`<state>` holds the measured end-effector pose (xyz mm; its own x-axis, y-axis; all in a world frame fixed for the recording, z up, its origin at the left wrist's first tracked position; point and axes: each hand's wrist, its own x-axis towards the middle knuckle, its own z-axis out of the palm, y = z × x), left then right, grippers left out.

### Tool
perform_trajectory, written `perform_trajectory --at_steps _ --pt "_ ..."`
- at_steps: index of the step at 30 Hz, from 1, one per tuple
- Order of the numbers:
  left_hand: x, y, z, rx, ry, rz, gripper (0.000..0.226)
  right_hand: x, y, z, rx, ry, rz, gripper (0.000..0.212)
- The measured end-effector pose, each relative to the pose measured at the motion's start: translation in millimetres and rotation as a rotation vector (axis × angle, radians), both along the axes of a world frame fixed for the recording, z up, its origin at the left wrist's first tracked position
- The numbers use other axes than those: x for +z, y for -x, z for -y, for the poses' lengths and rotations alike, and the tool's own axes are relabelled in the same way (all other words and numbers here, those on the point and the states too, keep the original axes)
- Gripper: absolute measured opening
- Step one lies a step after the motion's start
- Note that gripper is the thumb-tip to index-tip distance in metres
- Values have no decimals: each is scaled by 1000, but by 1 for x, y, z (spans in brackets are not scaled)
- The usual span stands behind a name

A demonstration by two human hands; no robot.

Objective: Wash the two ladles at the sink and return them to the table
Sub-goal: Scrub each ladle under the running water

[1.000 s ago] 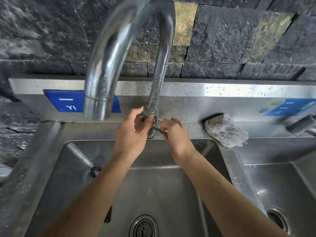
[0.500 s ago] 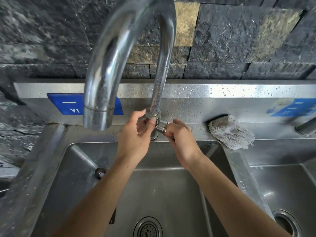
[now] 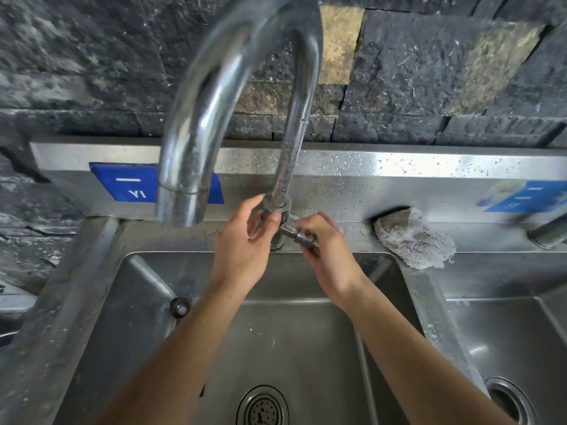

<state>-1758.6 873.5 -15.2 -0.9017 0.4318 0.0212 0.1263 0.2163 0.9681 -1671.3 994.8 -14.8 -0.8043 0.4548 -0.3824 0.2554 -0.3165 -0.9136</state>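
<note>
My left hand (image 3: 245,250) curls around the base collar of the tall curved steel faucet (image 3: 196,133) behind the left sink basin (image 3: 291,332). My right hand (image 3: 328,256) grips the short tap handle (image 3: 296,233), which sticks out to the right and shows a red dot. No water leaves the spout. The dark, round end of a ladle handle (image 3: 180,308) leans on the basin's left wall. The remainder of that ladle lies under my left forearm, and no other ladle is in view.
A drain strainer (image 3: 263,407) sits at the basin's bottom. A grey scrubbing cloth (image 3: 414,237) lies on the back ledge to the right. Beyond the divider is a second basin (image 3: 506,332) with another tap (image 3: 549,231). A dark stone wall rises behind.
My right hand has shifted on the tap handle, so more of the handle and its red dot show. My left hand stays at the faucet base.
</note>
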Motion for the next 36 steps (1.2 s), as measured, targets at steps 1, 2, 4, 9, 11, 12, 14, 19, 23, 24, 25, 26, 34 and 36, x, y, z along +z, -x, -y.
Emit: perform_trajectory --at_steps 1,2,4,9,11,12,14,19,23,24,25,26,34,36 --pt "-3 -1 1 -6 -10 11 34 -2 -2 4 -46 -4 33 74" --pt "-6 -3 4 -7 -18 20 36 -4 -7 11 -118 -12 50 88" --pt "-16 -9 10 -9 7 42 40 -9 -26 32 -308 -44 36 90" --pt "-64 -32 41 51 113 154 34 -46 -57 96 -470 -138 109 40" --pt "-91 -35 62 122 178 179 25 -69 -53 112 -341 -168 253 18" --pt "-105 -36 75 131 236 188 22 -82 -49 120 -255 -174 319 14" --pt "-129 -38 99 130 361 242 22 -105 -41 134 -67 -212 408 12" --pt "-179 -35 144 230 507 448 28 -161 -6 170 286 -398 544 18" --pt "-207 -28 155 239 541 476 29 -206 19 183 303 -398 594 28" --pt "-211 -27 155 244 553 464 32 -214 23 186 290 -406 611 30" --pt "-216 -26 156 249 568 460 33 -222 26 189 277 -432 650 31" --pt "-220 -25 157 250 580 459 33 -231 28 193 261 -445 682 32" --pt "-250 -17 163 346 456 612 31 -262 42 215 48 -375 722 14" --pt "-252 -15 163 384 393 705 34 -264 44 221 -3 -350 721 17"
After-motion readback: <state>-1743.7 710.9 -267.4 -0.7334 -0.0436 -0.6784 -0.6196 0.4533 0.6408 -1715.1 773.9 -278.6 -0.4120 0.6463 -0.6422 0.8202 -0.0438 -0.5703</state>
